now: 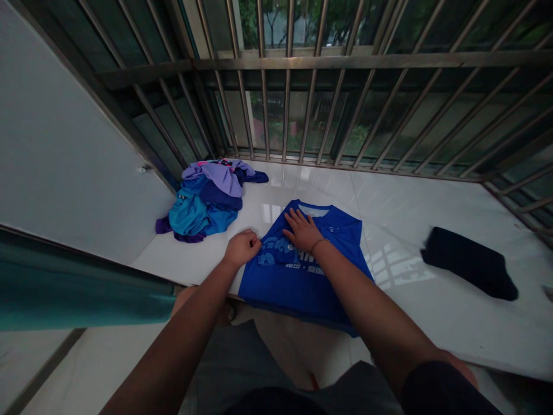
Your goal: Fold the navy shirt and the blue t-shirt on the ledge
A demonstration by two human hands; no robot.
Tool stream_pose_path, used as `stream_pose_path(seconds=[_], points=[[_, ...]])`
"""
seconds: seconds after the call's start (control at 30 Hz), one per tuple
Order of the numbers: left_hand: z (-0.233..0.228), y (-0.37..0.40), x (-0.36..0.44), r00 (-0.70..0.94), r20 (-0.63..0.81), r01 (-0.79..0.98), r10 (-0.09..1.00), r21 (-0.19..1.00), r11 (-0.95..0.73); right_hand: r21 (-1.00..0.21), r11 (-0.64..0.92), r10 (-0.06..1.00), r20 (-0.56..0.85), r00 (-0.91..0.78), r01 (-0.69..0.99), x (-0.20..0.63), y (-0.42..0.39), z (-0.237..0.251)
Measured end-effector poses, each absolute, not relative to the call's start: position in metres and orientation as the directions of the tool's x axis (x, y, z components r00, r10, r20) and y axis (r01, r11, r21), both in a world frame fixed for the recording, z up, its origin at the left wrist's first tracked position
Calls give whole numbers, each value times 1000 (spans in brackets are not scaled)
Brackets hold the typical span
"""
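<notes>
A blue T-shirt with pale printing lies spread on the white ledge, its collar toward the window and its lower hem hanging over the front edge. At the shirt's left side, my left hand is closed with its fingertips pinching the cloth edge. My right hand lies flat on the upper chest of the shirt, fingers spread and pressing on the fabric below the collar.
A heap of purple and blue clothes sits at the ledge's back left. A folded dark garment lies on the white ledge at right. Metal window bars border the back; a teal curtain hangs at left.
</notes>
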State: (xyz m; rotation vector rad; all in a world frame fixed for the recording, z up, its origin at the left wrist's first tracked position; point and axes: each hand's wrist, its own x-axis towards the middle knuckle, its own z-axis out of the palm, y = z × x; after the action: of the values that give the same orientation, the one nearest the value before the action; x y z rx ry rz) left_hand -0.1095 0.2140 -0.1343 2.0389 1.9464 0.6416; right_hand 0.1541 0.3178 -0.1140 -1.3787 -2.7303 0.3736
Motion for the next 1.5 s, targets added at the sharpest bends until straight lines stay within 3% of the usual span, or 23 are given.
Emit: stream_pose_path(seconds=[0.17,0.27,0.43,0.57,0.7,0.83,0.93,1.03,1.5], points=[[-133,214,-109,12,146,876,989,475,-81,-195,555,832,125,-540,809,230,269,-107],[-133,215,-110,3,146,871,989,486,-75,-206,424,901,192,-389,882,303,222,-115],[-134,214,-110,-10,128,889,992,456,-50,-210,100,983,173,-64,973,396,161,-146],[-133,212,-107,-16,75,926,997,377,-13,-193,-11,988,146,40,981,408,150,-156],[-130,206,-103,-53,95,939,994,344,17,-152,-43,988,139,64,987,398,154,-151],[-120,201,-97,-324,164,929,932,240,281,-174,-39,986,153,66,984,396,153,-150],[-109,212,-95,-428,14,899,904,109,424,-197,-32,983,172,67,980,398,152,-152],[-100,233,-99,-416,-115,906,902,32,422,-206,-17,980,191,57,978,399,152,-153],[-107,255,-111,-424,-10,903,906,70,423,-199,4,971,235,44,980,402,153,-156]])
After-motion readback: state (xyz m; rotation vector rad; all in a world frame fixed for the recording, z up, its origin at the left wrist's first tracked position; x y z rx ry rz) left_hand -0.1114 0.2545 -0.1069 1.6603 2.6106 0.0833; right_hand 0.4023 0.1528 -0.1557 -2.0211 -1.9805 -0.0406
